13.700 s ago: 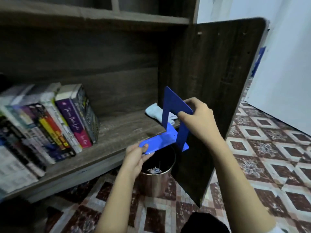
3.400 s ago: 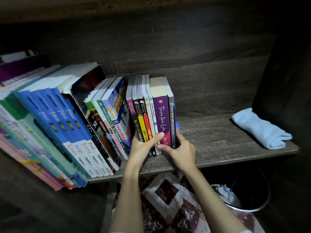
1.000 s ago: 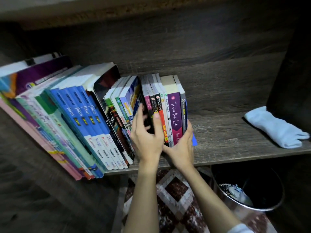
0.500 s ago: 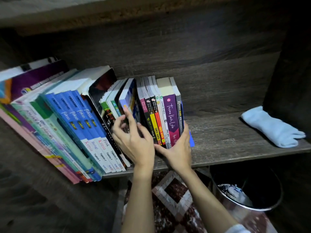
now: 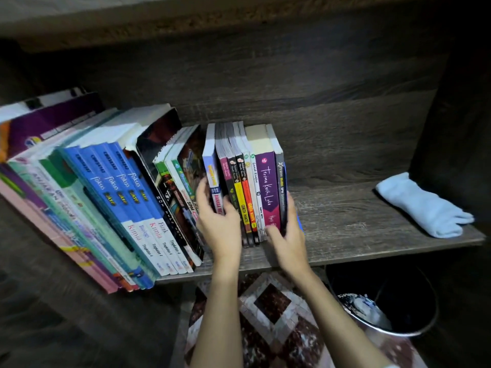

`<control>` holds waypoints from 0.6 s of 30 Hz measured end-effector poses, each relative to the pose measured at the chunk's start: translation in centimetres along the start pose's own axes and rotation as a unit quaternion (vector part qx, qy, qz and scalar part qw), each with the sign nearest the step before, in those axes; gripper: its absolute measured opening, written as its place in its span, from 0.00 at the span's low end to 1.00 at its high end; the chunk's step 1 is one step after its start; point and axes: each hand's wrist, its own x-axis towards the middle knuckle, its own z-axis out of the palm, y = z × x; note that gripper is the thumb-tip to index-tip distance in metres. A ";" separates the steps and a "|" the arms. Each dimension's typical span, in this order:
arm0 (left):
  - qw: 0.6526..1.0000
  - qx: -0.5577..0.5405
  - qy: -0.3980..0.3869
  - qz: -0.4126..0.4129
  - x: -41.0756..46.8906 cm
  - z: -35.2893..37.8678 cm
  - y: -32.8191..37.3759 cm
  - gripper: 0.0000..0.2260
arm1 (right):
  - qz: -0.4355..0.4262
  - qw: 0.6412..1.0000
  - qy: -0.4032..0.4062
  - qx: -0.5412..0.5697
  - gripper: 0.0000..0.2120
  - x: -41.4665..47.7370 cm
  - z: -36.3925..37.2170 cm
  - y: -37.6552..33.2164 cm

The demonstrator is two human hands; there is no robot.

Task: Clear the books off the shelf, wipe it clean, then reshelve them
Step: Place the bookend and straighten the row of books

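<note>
A row of books fills the left half of the wooden shelf (image 5: 345,235). The tall blue textbooks (image 5: 119,197) lean to the left. A small group of thin books with a purple-spined book (image 5: 268,181) stands upright in the middle. My left hand (image 5: 220,227) grips a blue-and-white book (image 5: 211,166), fingers on its left side and thumb on its spine. My right hand (image 5: 288,235) clasps the right end of the upright group, thumb on the purple spine, fingers along the dark end book. A blue bookend (image 5: 300,225) peeks out behind that hand.
A light blue cloth (image 5: 422,205) lies at the shelf's right end by the dark side panel. Below the shelf stands a metal bin (image 5: 398,333) with rubbish in it, on a patterned tile floor (image 5: 271,301). Bare shelf board lies between the books and the cloth.
My left hand has shifted from the leaning books onto the blue-and-white book, which now stands upright against the thin books. My right hand stays at the group's right end.
</note>
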 end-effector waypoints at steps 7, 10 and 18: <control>0.979 0.058 -0.069 -0.183 1.3 0.2 -0.6 0.09 | 0.019 0.982 0.007 -0.189 0.29 1.4 -1.4 1.5; 0.976 0.030 -0.054 -0.210 1.0 0.6 -0.5 0.12 | -0.003 0.975 -0.021 -0.220 0.30 1.5 -2.0 1.1; 0.977 -0.010 -0.067 -0.201 1.1 0.6 -0.9 0.14 | -0.008 0.979 -0.049 -0.198 0.35 2.1 -2.5 0.1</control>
